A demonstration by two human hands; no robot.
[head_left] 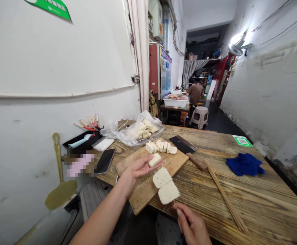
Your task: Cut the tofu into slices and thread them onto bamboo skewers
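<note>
My right hand pinches the lower end of a thin bamboo skewer near the table's front edge. Two white slices sit threaded on the skewer. My left hand holds a third white slice at the skewer's tip, over a wooden cutting board. More cut slices lie in a row at the board's far end. A cleaver with a wooden handle rests beside the board on the right.
A bundle of bare skewers lies on the wooden table. A plastic bag of white pieces, a phone, a blue cloth and a black tray stand around. A person sits far back by a stool.
</note>
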